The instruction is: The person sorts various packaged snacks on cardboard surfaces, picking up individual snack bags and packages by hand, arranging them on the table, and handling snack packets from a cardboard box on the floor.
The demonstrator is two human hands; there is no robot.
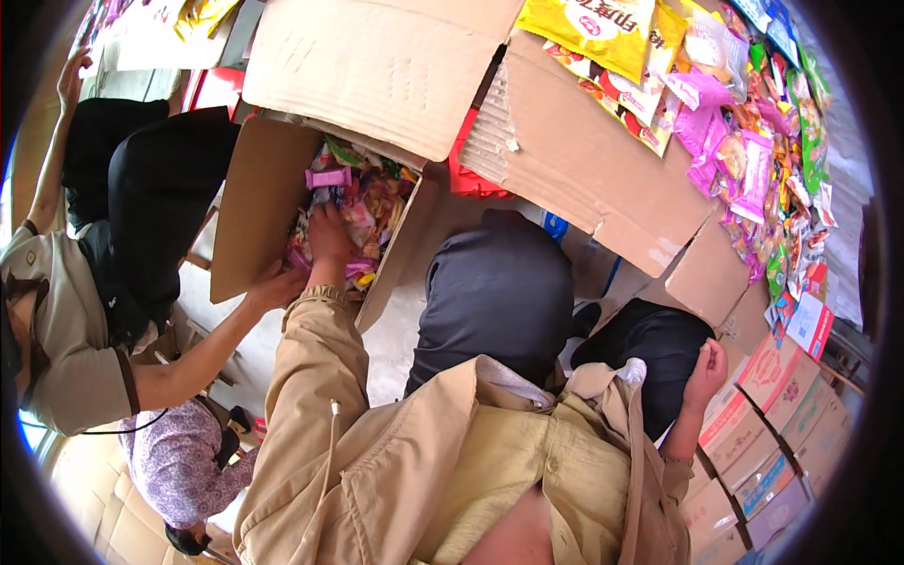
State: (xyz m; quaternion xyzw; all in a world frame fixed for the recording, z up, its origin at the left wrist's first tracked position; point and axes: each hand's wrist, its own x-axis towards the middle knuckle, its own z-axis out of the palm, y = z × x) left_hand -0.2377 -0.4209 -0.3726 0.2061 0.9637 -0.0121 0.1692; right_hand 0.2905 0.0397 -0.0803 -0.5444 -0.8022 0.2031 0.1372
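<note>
My left hand point(329, 237) reaches into an open cardboard box point(247, 212) of mixed wrapped snacks point(363, 212). Its fingers look stretched out and slightly apart, touching the packets, with the tips partly hidden among them. A pink-purple packet point(328, 178) lies just beyond the fingertips. Beside my wrist, another person's hand point(278, 285) is at the near edge of the same box. My right hand point(706, 375) is held near my right knee, its fingers curled in with nothing visible in them.
A cardboard-covered surface point(603, 160) spans the far side, with yellow snack bags point(593, 33) and a heap of small colourful packets point(753, 169) at right. Stacked cartons point(772, 424) stand at my right. Co-workers sit at left, one in a patterned top point(188, 461).
</note>
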